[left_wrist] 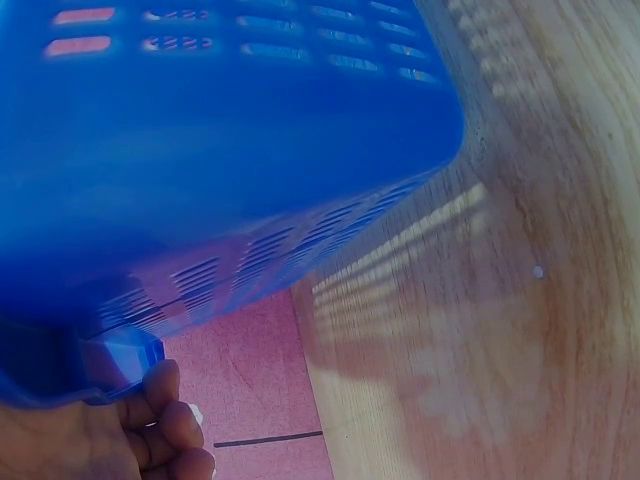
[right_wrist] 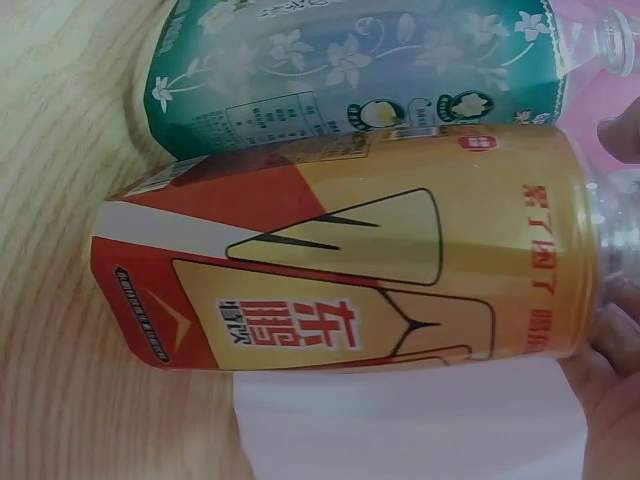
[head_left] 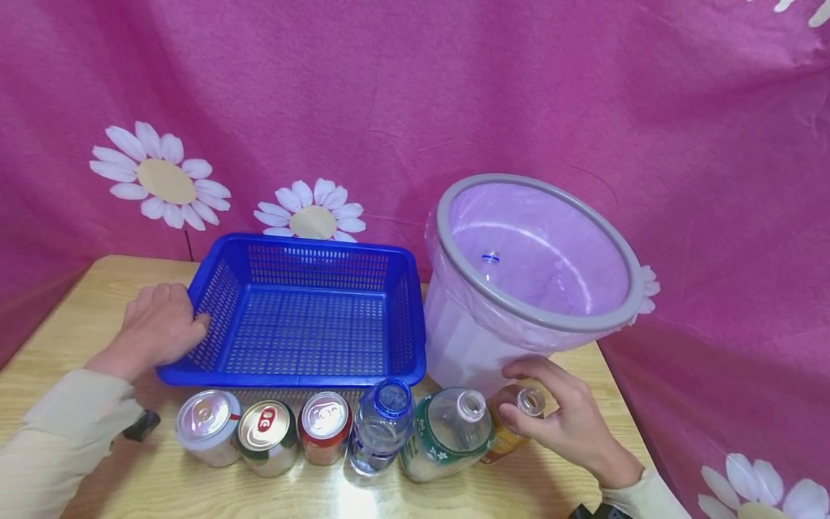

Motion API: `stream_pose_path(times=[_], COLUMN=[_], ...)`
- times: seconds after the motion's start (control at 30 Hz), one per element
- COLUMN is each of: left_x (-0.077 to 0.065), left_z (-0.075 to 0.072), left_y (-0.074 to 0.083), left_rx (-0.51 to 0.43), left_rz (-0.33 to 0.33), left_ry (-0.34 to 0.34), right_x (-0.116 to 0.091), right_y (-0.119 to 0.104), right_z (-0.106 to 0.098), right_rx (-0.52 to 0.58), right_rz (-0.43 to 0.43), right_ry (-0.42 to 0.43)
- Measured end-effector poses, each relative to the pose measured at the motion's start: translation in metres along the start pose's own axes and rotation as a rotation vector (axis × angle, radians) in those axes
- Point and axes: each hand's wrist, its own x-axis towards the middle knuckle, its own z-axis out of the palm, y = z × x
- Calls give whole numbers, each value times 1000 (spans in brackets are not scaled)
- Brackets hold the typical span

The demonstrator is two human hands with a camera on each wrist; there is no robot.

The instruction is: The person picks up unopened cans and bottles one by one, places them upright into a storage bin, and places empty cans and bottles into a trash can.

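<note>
My left hand [head_left: 158,324] grips the left rim of a blue plastic basket [head_left: 305,380], and in the left wrist view its curled fingers [left_wrist: 165,430] show at the basket's edge. At the right, my right hand [head_left: 570,414] has thumb and fingers round the neck of an uncapped plastic bottle [head_left: 502,450]. Its gold and red label [right_wrist: 350,270] faces the right wrist camera. Close beside it stands an uncapped green-labelled bottle [head_left: 447,432]. All the bottles and cans stand upright on the table.
Left of the green-labelled bottle stand a clear blue-rimmed bottle [head_left: 381,425], a red can [head_left: 326,429], a gold-topped can [head_left: 267,436] and a white can [head_left: 207,429]. Behind the right hand is a lined bin [head_left: 470,353] with a grey rim; a clear bottle [head_left: 491,261] lies inside.
</note>
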Motion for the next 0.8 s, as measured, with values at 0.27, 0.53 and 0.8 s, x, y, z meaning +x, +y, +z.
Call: stream_pose_path(times=[0.27,0.53,0.8], left_x=[0,0,0], left_z=[0,0,0], left_y=[0,1,0], left_rx=[-2,-3,-11], left_rz=[-2,-4,-3], left_ry=[-11,-2,-4], right_x=[-6,-11,-15], right_y=[0,0,1], right_z=[4,9,13], right_rx=[-4,-4,53], right_rz=[84,144,169], right_ry=[-36,-58,-51])
